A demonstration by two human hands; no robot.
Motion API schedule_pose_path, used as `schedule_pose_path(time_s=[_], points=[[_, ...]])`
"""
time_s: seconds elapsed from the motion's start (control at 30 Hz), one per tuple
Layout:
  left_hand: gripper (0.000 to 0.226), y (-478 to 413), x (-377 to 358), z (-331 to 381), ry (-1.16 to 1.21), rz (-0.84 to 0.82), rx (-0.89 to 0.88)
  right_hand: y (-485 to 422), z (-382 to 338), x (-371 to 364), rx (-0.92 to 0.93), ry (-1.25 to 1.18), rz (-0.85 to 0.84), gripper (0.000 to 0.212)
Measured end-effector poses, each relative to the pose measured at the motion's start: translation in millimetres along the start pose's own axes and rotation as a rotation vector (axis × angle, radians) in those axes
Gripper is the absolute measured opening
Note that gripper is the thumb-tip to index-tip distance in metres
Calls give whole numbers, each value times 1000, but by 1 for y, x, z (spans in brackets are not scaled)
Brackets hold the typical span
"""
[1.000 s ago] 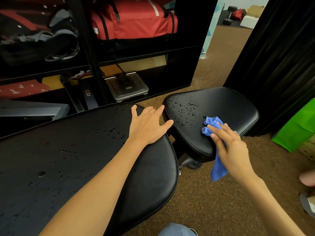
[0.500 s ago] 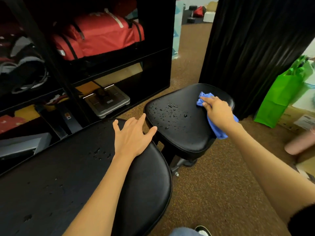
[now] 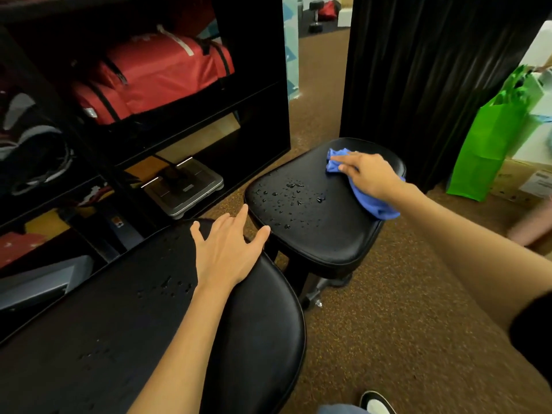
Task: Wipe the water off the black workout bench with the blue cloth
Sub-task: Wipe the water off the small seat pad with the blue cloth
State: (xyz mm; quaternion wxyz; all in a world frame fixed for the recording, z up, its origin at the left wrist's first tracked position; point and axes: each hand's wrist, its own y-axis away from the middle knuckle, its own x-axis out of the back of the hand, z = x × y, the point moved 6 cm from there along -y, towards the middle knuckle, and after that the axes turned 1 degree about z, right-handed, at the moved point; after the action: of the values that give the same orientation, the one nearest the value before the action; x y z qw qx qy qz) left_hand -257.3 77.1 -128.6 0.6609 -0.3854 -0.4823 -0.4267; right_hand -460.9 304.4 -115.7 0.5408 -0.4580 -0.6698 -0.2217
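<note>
The black workout bench has two pads: a long back pad at the lower left and a smaller seat pad at the centre right. Water drops dot the left half of the seat pad, and more drops lie on the back pad. My right hand presses the blue cloth onto the far end of the seat pad; the cloth's tail hangs over the right edge. Fingers spread, my left hand rests flat on the end of the back pad and holds nothing.
A black shelf unit stands at the left with a red bag and a grey scale below. A black curtain hangs behind the seat. A green bag and boxes sit at the right. Brown carpet covers the floor.
My right hand has carried the blue cloth from the near right side of the seat pad to its far end. My left hand stays on the back pad.
</note>
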Motion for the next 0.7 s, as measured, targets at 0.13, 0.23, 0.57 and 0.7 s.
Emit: schedule_pose_path(time_s=[0.13, 0.23, 0.57, 0.7], points=[[70, -2, -1, 4, -6, -10, -8, -40, 6, -7, -127, 55, 19, 37], [71, -1, -2, 5, -5, -16, -10, -56, -4, -16, -151, 92, 9, 37], [69, 1, -1, 3, 20, -23, -5, -20, -59, -32, 321, -152, -77, 33], [69, 2, -1, 0, 20, -14, -12, -11, -44, -20, 393, -173, -43, 34]])
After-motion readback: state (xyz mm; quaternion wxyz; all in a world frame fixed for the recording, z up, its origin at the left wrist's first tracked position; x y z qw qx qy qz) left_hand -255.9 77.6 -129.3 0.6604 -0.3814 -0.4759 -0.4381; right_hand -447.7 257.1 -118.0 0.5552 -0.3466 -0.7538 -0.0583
